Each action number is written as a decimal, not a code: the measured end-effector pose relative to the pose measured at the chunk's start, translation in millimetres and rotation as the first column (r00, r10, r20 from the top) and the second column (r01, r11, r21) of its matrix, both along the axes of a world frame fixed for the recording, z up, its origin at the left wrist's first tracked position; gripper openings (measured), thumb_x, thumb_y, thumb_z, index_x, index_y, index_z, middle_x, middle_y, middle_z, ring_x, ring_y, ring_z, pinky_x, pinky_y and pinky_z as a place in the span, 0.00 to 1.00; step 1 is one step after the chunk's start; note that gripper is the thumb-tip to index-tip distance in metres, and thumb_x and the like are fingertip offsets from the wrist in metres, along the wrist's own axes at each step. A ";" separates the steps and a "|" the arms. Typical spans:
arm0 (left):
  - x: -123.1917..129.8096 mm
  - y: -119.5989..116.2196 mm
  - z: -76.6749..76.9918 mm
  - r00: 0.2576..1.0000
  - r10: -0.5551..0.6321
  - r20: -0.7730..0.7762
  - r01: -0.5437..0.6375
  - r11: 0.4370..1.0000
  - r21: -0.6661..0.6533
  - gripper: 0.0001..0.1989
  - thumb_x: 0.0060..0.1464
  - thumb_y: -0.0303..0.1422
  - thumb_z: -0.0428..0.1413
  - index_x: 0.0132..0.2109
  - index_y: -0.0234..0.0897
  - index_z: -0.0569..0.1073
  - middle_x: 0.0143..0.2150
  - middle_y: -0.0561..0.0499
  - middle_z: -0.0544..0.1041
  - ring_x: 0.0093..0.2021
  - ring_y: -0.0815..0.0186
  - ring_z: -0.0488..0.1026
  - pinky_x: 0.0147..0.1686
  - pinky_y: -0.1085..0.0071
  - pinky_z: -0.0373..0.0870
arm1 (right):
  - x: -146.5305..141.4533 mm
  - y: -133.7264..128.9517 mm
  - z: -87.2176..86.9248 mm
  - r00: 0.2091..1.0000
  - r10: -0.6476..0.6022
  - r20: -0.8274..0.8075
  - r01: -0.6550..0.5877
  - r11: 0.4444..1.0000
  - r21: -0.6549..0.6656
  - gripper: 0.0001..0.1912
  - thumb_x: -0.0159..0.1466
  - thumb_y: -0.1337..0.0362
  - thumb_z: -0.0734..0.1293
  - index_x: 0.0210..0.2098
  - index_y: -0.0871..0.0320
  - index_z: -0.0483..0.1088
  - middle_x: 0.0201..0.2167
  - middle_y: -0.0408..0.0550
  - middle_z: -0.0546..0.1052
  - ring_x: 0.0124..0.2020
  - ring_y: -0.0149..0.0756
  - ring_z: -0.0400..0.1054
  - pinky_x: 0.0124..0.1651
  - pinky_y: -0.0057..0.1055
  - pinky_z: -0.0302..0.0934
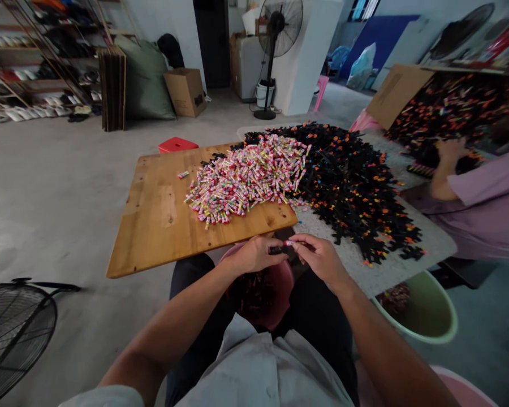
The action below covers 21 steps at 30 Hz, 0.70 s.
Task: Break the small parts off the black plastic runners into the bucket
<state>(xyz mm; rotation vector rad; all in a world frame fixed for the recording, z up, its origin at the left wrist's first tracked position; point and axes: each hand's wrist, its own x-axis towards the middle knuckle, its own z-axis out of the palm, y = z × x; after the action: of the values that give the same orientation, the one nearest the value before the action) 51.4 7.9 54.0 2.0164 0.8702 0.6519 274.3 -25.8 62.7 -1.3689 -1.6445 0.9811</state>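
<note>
Wearer's two hands (257, 254) (322, 257), one wooden board (152, 226), one red stool (178, 145)

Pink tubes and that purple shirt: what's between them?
In the head view, a heap of black pieces, then grey tabletop, lies between the pink tubes and purple shirt.

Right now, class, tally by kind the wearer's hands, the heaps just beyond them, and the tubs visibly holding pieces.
Left hand and right hand: 2
Pink-and-white heap and black heap: 2
Pink tub and green tub: 2
Total: 6
</note>
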 end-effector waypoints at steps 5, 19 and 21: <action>0.2 1.5 -1.8 1.000 -0.001 -0.021 0.001 1.000 0.015 0.11 0.61 0.38 0.60 0.42 0.34 0.81 0.30 0.54 0.75 0.31 0.69 0.69 0.31 0.77 0.63 | -5.4 -3.1 2.4 0.986 -0.001 0.165 -0.043 0.964 0.263 0.11 0.70 0.60 0.66 0.44 0.54 0.80 0.41 0.49 0.83 0.40 0.39 0.76 0.46 0.34 0.69; -2.3 0.0 -1.0 0.992 -0.100 0.076 0.108 0.989 -0.101 0.21 0.59 0.38 0.63 0.57 0.38 0.79 0.44 0.49 0.83 0.40 0.64 0.78 0.41 0.73 0.73 | 10.8 -11.6 -5.4 0.994 0.105 -0.038 -0.107 0.993 -0.055 0.16 0.68 0.52 0.70 0.46 0.55 0.81 0.31 0.45 0.80 0.26 0.32 0.70 0.30 0.28 0.65; -3.2 0.9 -1.6 0.988 -0.139 0.059 0.148 0.972 -0.181 0.19 0.60 0.40 0.62 0.55 0.37 0.80 0.40 0.51 0.83 0.35 0.66 0.77 0.35 0.75 0.71 | 12.0 -12.6 -7.1 0.992 0.125 -0.018 -0.125 0.992 -0.010 0.15 0.69 0.52 0.69 0.46 0.54 0.82 0.36 0.47 0.82 0.28 0.32 0.72 0.32 0.28 0.66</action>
<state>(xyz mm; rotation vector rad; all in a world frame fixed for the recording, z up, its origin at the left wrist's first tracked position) 48.2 8.8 52.4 1.8694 0.7226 0.5143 286.3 -38.3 55.7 -1.2736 -1.7305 1.0728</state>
